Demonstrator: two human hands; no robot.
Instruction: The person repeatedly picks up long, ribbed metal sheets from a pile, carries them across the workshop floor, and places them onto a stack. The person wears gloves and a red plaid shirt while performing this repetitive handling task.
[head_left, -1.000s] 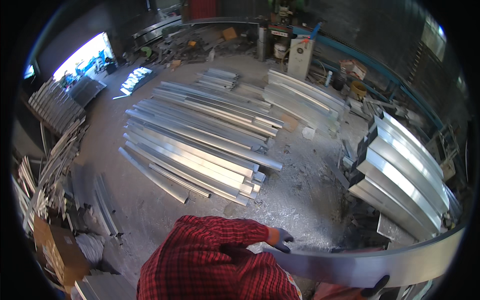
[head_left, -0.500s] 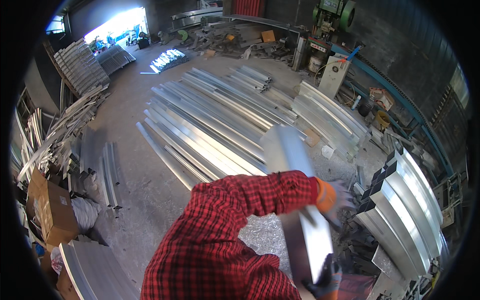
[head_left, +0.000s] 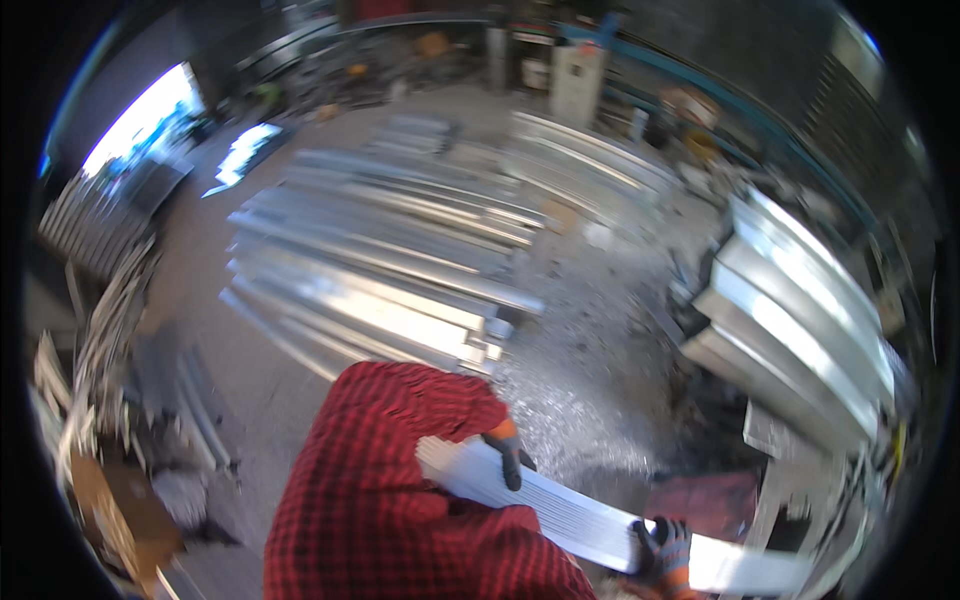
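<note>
A long, pale aluminium profile [head_left: 590,520] with a ribbed upper face slants across in front of me, from my sleeve down to the lower right. My left hand [head_left: 512,458], in a dark and orange glove, is closed over its far edge near the left end. My right hand [head_left: 664,553], gloved in grey, black and orange, wraps around it further right, fingers over the top. The profile's left end reaches my red plaid sleeve. Motion blurs the picture somewhat.
Many long metal profiles [head_left: 380,265] lie in rows on the floor ahead. Wide stacked profiles [head_left: 790,300] stand to the right, and a dark red piece [head_left: 705,503] lies beyond my right hand. At lower left are a cardboard box [head_left: 125,510] and a heap of strips [head_left: 105,350].
The profile has swung from pointing away from me to lying crosswise, ribbed face up. My left hand has moved left and nearer. The scene has shifted left as my head turned right.
</note>
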